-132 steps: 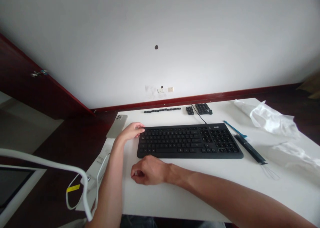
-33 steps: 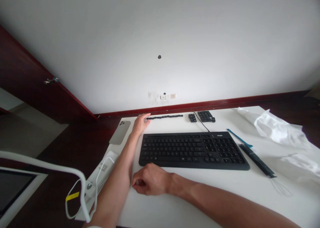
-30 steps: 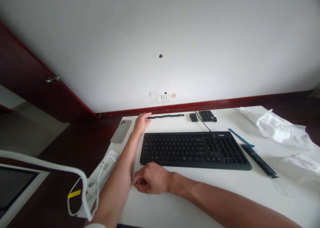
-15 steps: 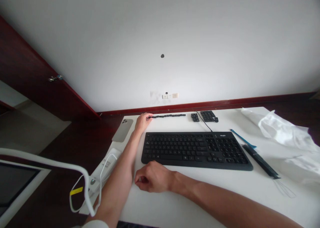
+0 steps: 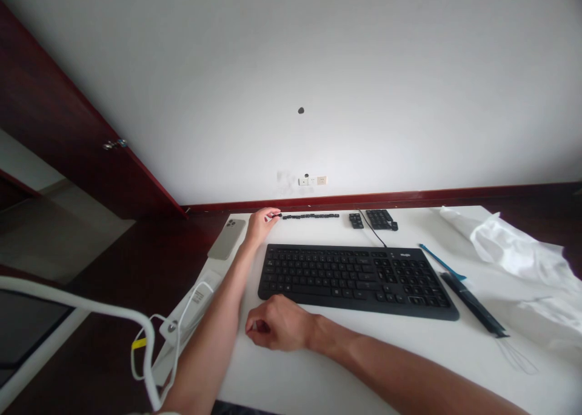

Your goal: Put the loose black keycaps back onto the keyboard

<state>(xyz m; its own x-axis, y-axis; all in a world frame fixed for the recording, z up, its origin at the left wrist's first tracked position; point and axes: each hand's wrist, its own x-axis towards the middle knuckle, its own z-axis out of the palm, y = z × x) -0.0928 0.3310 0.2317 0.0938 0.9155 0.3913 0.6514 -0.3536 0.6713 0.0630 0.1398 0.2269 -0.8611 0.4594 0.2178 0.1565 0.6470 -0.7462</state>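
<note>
A line of loose black keycaps (image 5: 311, 215) lies along the far edge of the white table. At its left end, the thumb and fingers of my left hand (image 5: 262, 226) pinch a small black keycap (image 5: 277, 215). A black keyboard (image 5: 318, 275) lies in the middle, with the dark sockets of its number pad showing on the right. My right hand (image 5: 279, 323) rests on the table at the keyboard's front left corner, its fingers curled into a loose fist. Nothing shows in that fist.
More keycaps stand in two blocks (image 5: 379, 219) at the back, beside the keyboard cable (image 5: 373, 228). A grey phone (image 5: 228, 239) and a white power strip (image 5: 195, 303) lie on the left. On the right are a blue tool (image 5: 441, 262), a black-handled wire puller (image 5: 475, 306) and white plastic (image 5: 513, 239).
The view has shifted slightly, so the table's far edge sits lower. My left hand stays at the left end of the keycap line, and my right hand keeps its place.
</note>
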